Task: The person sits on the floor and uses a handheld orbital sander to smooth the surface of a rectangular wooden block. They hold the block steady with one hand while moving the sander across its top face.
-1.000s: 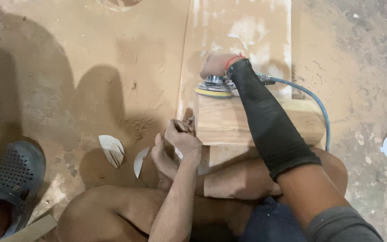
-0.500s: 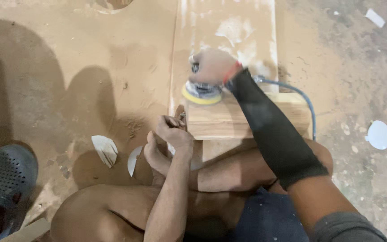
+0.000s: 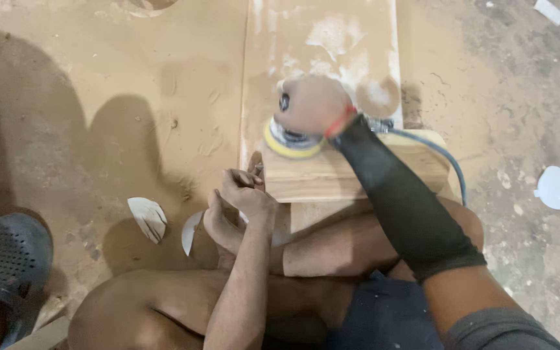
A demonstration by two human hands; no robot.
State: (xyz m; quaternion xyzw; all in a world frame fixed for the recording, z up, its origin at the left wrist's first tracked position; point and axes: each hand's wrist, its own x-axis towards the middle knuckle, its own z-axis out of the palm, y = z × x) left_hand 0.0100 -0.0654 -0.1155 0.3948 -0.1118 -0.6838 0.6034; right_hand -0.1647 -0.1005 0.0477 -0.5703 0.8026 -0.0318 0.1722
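Observation:
My right hand (image 3: 312, 104), with a red wrist band and a black forearm sleeve, grips a round sander (image 3: 291, 137) with a yellow pad. The pad rests on the left end of a pale wooden block (image 3: 384, 172) lying across a long dusty board (image 3: 322, 45). My left hand (image 3: 246, 192) is curled at the block's near left corner, touching its edge; I cannot tell whether it holds anything. My bare legs are folded under the block, one foot just below my left hand.
The sander's blue hose (image 3: 445, 162) runs right and down over the block. Two torn white discs (image 3: 148, 217) lie on the sawdust-covered floor at left; a whole white disc (image 3: 554, 187) lies at right. A grey perforated clog (image 3: 8, 266) sits bottom left.
My right hand has slid the sander leftward along the block, from its middle to its left end. My left hand has stayed at the block's corner.

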